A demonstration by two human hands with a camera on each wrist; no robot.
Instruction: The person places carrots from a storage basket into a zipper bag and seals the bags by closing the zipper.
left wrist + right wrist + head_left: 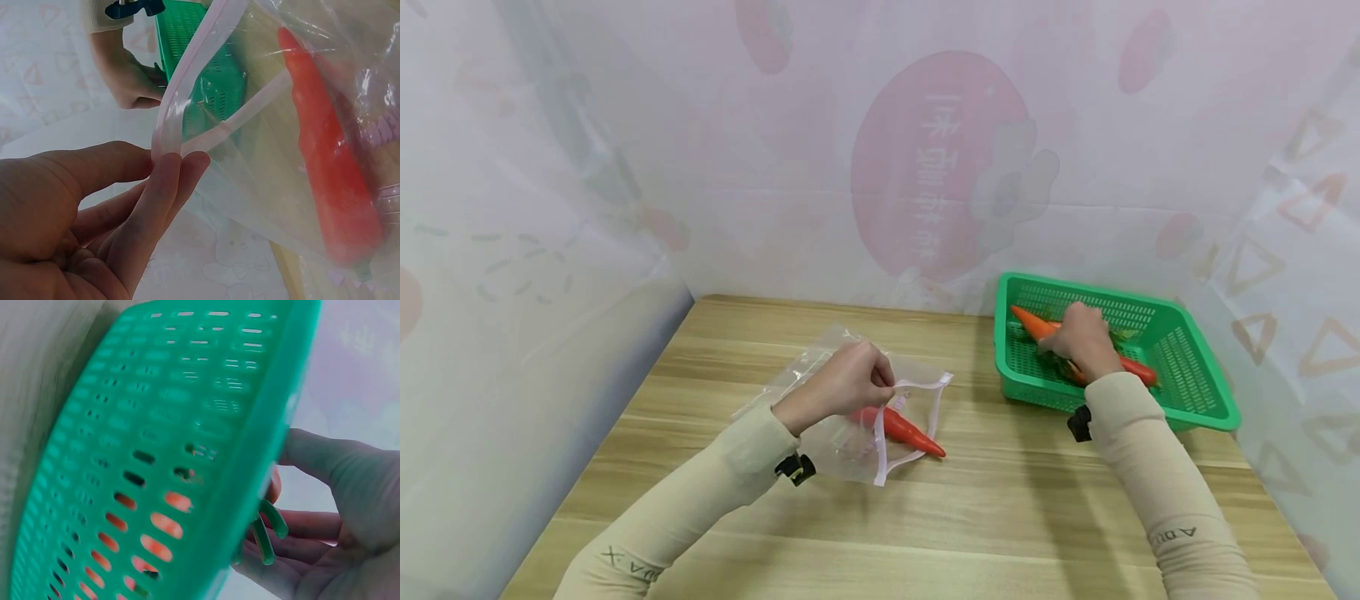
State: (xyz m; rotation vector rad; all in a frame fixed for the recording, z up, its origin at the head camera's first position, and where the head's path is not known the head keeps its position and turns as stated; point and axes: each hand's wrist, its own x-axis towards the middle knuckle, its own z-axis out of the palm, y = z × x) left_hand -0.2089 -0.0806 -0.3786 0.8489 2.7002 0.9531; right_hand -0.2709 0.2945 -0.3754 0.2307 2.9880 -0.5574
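Observation:
My left hand [859,379] pinches the pale pink zip edge of a clear plastic bag [167,128] between thumb and fingertips, holding its mouth apart. Inside the bag lies a glossy red tapered vegetable [331,169], its pointed tip reaching the bag's mouth. My right hand [1081,337] reaches down into a green basket [1198,342], its fingers curled around an orange carrot [1030,323]. Green stalks [265,534] show between thumb and fingers in the right wrist view, where the basket's wall hides part of the grip. Another red vegetable [1138,371] lies in the basket beside the hand.
The basket stands at the back right of the wooden table [985,517], close to the printed backdrop [790,242]. Side curtains [1292,333] border the table left and right. The bag lies left of the basket, with bare wood between them.

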